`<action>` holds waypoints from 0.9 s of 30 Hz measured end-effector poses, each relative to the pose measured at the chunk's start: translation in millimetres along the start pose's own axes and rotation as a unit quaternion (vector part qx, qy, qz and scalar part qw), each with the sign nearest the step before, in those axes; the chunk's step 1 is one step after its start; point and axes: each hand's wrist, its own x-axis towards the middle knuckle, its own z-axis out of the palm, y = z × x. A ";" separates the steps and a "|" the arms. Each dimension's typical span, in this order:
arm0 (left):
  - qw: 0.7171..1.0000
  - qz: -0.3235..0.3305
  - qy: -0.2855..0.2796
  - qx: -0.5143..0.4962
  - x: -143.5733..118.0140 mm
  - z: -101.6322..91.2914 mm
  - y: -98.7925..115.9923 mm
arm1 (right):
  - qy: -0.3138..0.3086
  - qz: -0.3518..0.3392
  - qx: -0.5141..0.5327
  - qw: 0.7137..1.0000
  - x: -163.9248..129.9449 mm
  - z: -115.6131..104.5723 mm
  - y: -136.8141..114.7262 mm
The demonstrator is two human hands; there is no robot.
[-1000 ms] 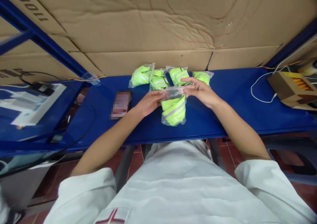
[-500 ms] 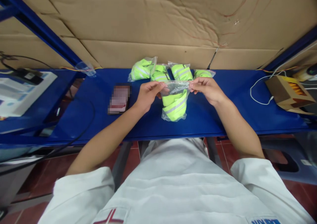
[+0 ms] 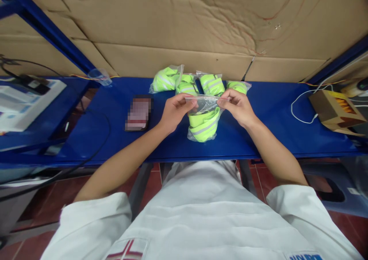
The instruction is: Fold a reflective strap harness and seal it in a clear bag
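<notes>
- Far left: white device (image 3: 20, 105) on a side shelf, black cable (image 3: 94, 152) looping from it across the blue bench (image 3: 273, 133).
- Left of centre: phone (image 3: 139, 113) flat on the bench, well apart from both hands, screen blurred.
- Left hand (image 3: 174, 112): closed in a pinch on the left end of the bag (image 3: 204, 116) mouth, thumb and fingertips pressed on the top strip, knuckles toward the camera.
- Bag: clear plastic, upright, bottom resting on the bench, held between the two hands at its upper edge; top edge stretched level from one hand to the other.
- Inside the bag: folded neon yellow band (image 3: 202, 124) with a grey stripe, sitting in the lower half, below both hands.
- Right hand (image 3: 237, 107): closed in a pinch on the right end of the bag mouth, fingers curled over the strip, wrist angled down to the right.
- Behind the hands, along the cardboard wall (image 3: 184, 30): row of four filled bags (image 3: 189, 83) of the same kind lying on the bench; the rightmost partly hidden by the right hand, not touching the held bag as far as can be told.
- Far right: white cord (image 3: 300, 103) curling on the bench, cardboard box (image 3: 335, 108) just beyond it.
- Bottom: white coat (image 3: 207, 214) of the wearer, both forearms bare.
</notes>
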 end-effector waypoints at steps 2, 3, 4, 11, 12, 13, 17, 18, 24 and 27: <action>1.000 -0.002 0.002 0.000 -0.7 0.0 -1.0 | -0.006 0.000 -0.009 1.000 -0.1 0.0 0.9; 1.000 -0.002 0.004 0.000 -1.1 0.0 -1.1 | -0.008 0.000 -0.015 1.000 -0.2 0.1 1.4; 1.000 -0.002 0.005 0.002 -1.5 0.2 -1.1 | -0.009 -0.003 -0.021 1.000 -0.4 0.4 1.9; 1.000 -0.009 0.004 -0.003 -4.4 6.9 -1.0 | 0.000 -0.043 -0.048 0.998 -3.5 7.7 1.1; 1.000 -0.005 0.003 0.001 -5.1 8.1 -1.2 | -0.004 -0.044 -0.053 0.998 -4.3 9.4 0.1; 1.000 0.000 0.003 0.004 -5.8 9.2 -1.3 | -0.008 -0.046 -0.059 0.997 -5.3 10.9 -1.1; 1.000 0.015 -0.003 0.016 -8.0 10.8 0.0 | -0.011 -0.059 -0.099 0.993 -9.5 13.7 -6.5; 1.000 0.015 -0.003 0.022 -8.4 10.8 0.7 | -0.010 -0.062 -0.108 0.992 -10.5 13.8 -7.7; 0.999 0.013 -0.002 0.048 -9.6 11.0 3.3 | -0.010 -0.059 -0.121 0.991 -12.7 14.5 -10.6; 0.999 0.004 0.001 0.042 -9.6 11.5 2.5 | -0.013 -0.073 -0.117 0.990 -13.6 14.5 -11.3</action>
